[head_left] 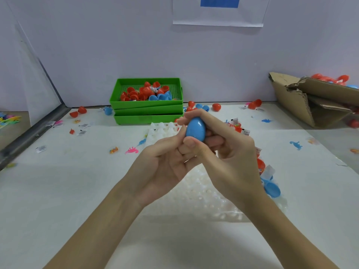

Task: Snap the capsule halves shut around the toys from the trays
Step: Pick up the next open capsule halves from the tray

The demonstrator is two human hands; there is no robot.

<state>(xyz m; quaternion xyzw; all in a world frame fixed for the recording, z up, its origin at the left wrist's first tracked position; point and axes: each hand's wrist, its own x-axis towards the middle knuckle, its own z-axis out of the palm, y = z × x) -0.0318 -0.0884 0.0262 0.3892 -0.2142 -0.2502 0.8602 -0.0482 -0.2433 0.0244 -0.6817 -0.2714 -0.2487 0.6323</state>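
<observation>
A blue egg-shaped capsule [195, 129] is held upright above the table's middle, and its two halves look joined. My right hand [229, 158] curls over it, fingers across its top and far side, thumb at its lower end. My left hand [165, 167] lies palm up under it, fingers touching the capsule's lower left side. Under both hands lies a white moulded tray [202, 193]. On that tray's right edge sit an open blue capsule half [272, 188] and a red one [260, 164]. Anything inside the held capsule is hidden.
Stacked green trays [147, 111] at the back hold several red and blue capsule halves. A torn cardboard box [318, 101] with red capsules stands at the back right. Small rubber dinosaurs, such as a pink one [132, 150], paper packets and loose halves are scattered over the white table.
</observation>
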